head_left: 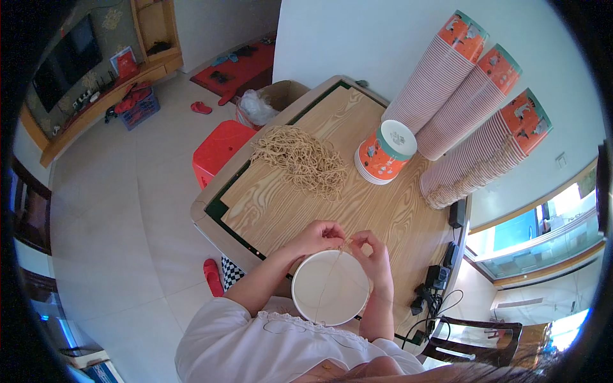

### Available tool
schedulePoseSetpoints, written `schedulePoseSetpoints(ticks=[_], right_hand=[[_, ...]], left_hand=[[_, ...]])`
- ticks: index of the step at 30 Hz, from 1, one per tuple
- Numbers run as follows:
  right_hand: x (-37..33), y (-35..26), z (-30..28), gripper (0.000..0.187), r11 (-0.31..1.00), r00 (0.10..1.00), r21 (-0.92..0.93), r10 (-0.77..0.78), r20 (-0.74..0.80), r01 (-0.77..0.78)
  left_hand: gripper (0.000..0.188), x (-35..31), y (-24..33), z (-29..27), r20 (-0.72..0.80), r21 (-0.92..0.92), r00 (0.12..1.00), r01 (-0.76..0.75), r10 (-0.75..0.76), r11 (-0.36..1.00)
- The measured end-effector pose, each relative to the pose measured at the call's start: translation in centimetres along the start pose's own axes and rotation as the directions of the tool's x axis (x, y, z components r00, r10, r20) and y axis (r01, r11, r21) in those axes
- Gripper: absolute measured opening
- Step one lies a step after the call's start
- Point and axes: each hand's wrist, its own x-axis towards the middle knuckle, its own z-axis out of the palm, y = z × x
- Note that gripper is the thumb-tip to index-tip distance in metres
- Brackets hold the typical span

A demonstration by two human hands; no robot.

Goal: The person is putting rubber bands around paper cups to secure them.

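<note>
A round white paper bucket [319, 297] sits against my body at the near table edge, its open mouth facing up. A thin tan cord [327, 281] runs across that mouth from the near rim to the far rim. At the far rim my left hand [321, 236] and my right hand [373, 254] meet, both closed with fingertips pinched on the cord. The exact grip is partly hidden by the fingers. Beyond my left hand lies a tangled heap of tan cord [301, 161]. Past my right hand, a short stack of orange-and-green paper buckets [383, 153] stands upside down.
Tall bucket stacks [434, 80] rise at the back right; tan cord hangs along the nearest stack [485, 153]. Black power adapters and cables [437, 277] lie at the table's right edge beside a dark chair [476, 341]. A red stool [220, 147] and a cardboard box [281, 94] stand left of the table.
</note>
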Motion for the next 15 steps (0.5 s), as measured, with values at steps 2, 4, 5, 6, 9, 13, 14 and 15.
schedulePoseSetpoints(ticks=[2,4,5,6,9,13,14,15], right_hand=[[-0.1,-1.4,-0.3,0.024,0.984,0.986,-0.094,-0.146,0.084,0.154],[-0.3,-2.4,-0.3,0.028,0.936,0.944,-0.174,-0.277,0.176,0.307],[-0.4,-2.9,0.1,0.029,0.923,0.942,-0.220,-0.278,0.189,0.317],[-0.5,-3.1,0.2,0.030,0.907,0.940,-0.268,-0.277,0.199,0.324],[-0.3,-2.5,0.2,0.027,0.865,0.925,-0.330,-0.338,0.176,0.379],[-0.2,-1.3,0.3,0.022,0.907,0.943,-0.259,-0.325,0.074,0.332],[-0.2,-1.5,0.3,0.021,0.923,0.951,-0.233,-0.309,0.026,0.307],[-0.2,-1.6,0.2,0.019,0.938,0.957,-0.207,-0.290,-0.024,0.279]], left_hand=[[0.009,0.1,-0.4,-0.4,0.005,-0.041,1.000,0.011,-0.010,0.999],[0.009,0.2,-0.8,-0.6,0.015,-0.084,1.000,0.022,-0.021,0.996],[0.009,0.2,-1.1,-0.7,0.028,-0.117,0.998,0.055,-0.052,0.992],[0.010,0.2,-1.0,-0.6,0.046,-0.149,0.995,0.089,-0.083,0.985],[0.012,0.1,-0.1,-0.1,0.030,-0.132,0.986,0.168,-0.166,0.977],[0.014,0.0,0.6,0.1,0.047,-0.095,0.973,0.231,-0.228,0.968],[0.015,0.0,0.5,0.0,0.050,-0.115,0.972,0.232,-0.228,0.966],[0.015,0.0,0.4,-0.1,0.056,-0.135,0.972,0.235,-0.229,0.963]])
